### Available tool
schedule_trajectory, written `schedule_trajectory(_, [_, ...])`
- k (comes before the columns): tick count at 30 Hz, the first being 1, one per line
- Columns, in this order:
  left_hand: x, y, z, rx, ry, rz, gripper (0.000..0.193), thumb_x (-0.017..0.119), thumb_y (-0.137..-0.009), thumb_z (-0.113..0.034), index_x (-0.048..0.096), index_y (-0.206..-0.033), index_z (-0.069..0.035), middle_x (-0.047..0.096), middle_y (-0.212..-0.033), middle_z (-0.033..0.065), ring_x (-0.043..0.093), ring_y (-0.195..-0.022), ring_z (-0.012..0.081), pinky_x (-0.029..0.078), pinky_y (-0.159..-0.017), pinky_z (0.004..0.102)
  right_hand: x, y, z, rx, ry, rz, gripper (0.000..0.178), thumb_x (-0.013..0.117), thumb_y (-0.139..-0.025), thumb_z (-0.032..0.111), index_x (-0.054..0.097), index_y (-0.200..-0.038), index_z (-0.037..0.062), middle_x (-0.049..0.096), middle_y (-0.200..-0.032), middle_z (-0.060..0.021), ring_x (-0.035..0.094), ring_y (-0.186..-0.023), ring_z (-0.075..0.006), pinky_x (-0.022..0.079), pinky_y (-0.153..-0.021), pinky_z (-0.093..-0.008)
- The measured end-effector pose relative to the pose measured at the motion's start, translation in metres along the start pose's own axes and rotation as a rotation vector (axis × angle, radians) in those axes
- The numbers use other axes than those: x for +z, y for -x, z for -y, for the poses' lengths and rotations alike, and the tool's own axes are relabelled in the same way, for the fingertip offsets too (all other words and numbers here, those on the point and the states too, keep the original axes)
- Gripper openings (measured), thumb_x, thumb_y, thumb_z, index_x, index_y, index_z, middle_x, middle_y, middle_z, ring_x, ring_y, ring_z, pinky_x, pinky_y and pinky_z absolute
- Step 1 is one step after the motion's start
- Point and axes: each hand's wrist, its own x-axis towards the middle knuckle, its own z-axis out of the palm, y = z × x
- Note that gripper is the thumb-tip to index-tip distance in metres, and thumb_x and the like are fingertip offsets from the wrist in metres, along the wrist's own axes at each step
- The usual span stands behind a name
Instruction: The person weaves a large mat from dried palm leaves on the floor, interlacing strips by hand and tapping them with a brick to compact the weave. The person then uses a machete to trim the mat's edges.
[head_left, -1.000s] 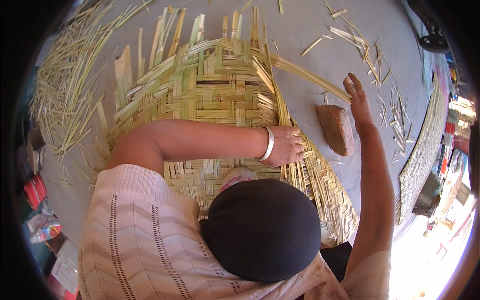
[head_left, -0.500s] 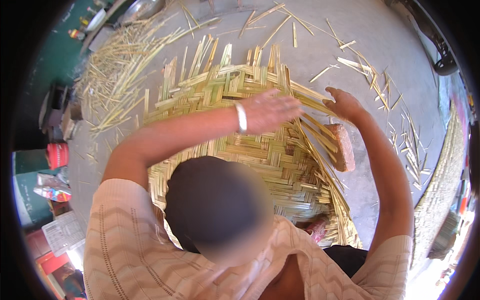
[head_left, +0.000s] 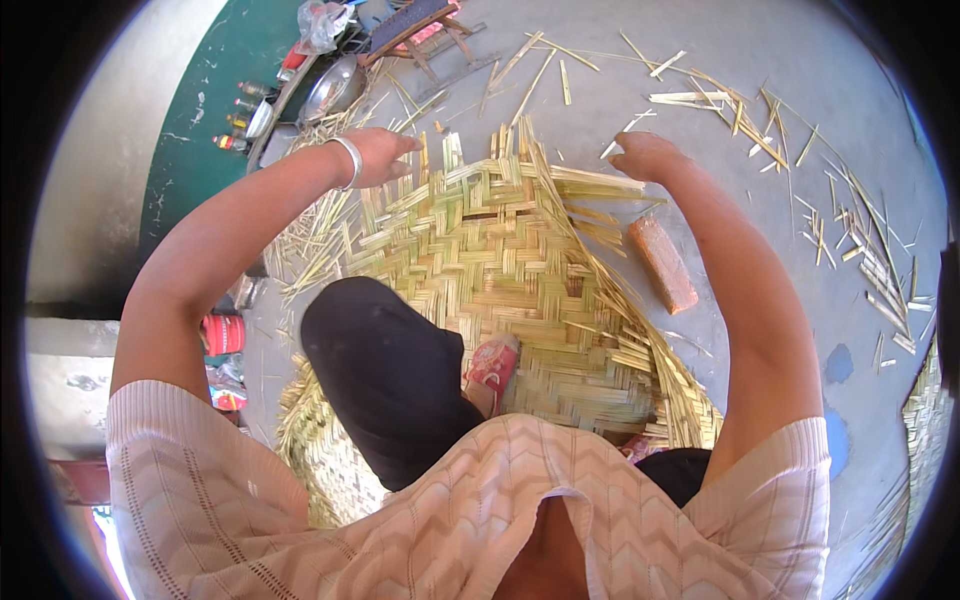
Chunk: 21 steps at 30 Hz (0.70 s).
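Note:
A woven mat (head_left: pixel 500 260) of flat yellow-green strips spreads on the floor under me, loose strip ends standing out along its far and right edges. My left hand (head_left: pixel 380 157), with a silver bangle on the wrist, hovers by the mat's far left edge, fingers stretched out and holding nothing I can see. Over the floor beyond the mat's right corner is my right hand (head_left: pixel 645 157), its fingers apart and nothing visible in them. Closest below it are strip ends (head_left: pixel 605 187) and a reddish brick (head_left: pixel 662 265). One red shoe (head_left: pixel 490 372) presses on the mat beneath my bent knee.
Cut strip scraps (head_left: pixel 740 125) litter the floor at far right. A strip pile (head_left: pixel 310 240) lies left of the mat. Farther off are a metal bowl (head_left: pixel 335 90) and a small stool (head_left: pixel 415 30). A red container (head_left: pixel 222 334) stands by my left elbow.
My left hand has swung from the mat's right side to its far left edge. My right hand has drawn away from the strip ends beside the brick. The view has shifted.

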Motion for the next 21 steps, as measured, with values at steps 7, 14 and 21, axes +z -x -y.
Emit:
schedule_trajectory(7, [0.048,-0.085,-0.024,0.067,0.24,-0.038,0.046,0.055,-0.096,-0.026,0.053,-0.138,-0.006,0.063,-0.129,0.0194,0.06,-0.118,0.0361,0.046,-0.104,0.0402,0.013,0.011,-0.017,-0.028,0.0,-0.033,0.045,0.054,-0.094,0.035,0.059,-0.129,0.0086,0.061,-0.133,-0.0143,0.056,-0.124,-0.033,0.046,-0.102,-0.0457])
schedule_trajectory(14, [0.161,-0.194,0.012,-0.114,0.45,-0.221,0.044,0.058,-0.094,-0.024,0.057,-0.134,-0.006,0.065,-0.124,0.021,0.061,-0.115,0.0375,0.047,-0.102,0.0426,0.008,0.018,-0.024,0.088,0.03,-0.151,0.047,0.053,-0.097,0.038,0.058,-0.133,0.0073,0.064,-0.127,-0.0176,0.059,-0.119,-0.0362,0.046,-0.101,-0.0451])
schedule_trajectory(21, [0.233,-0.266,0.048,-0.123,0.616,-0.445,0.037,0.056,-0.096,-0.03,0.062,-0.128,-0.011,0.064,-0.126,0.0161,0.059,-0.118,0.0345,0.048,-0.101,0.0439,0.02,-0.042,0.023,0.101,0.054,0.01,0.048,0.054,-0.097,0.038,0.057,-0.134,0.008,0.064,-0.127,-0.0195,0.059,-0.119,-0.0373,0.046,-0.102,-0.0453])
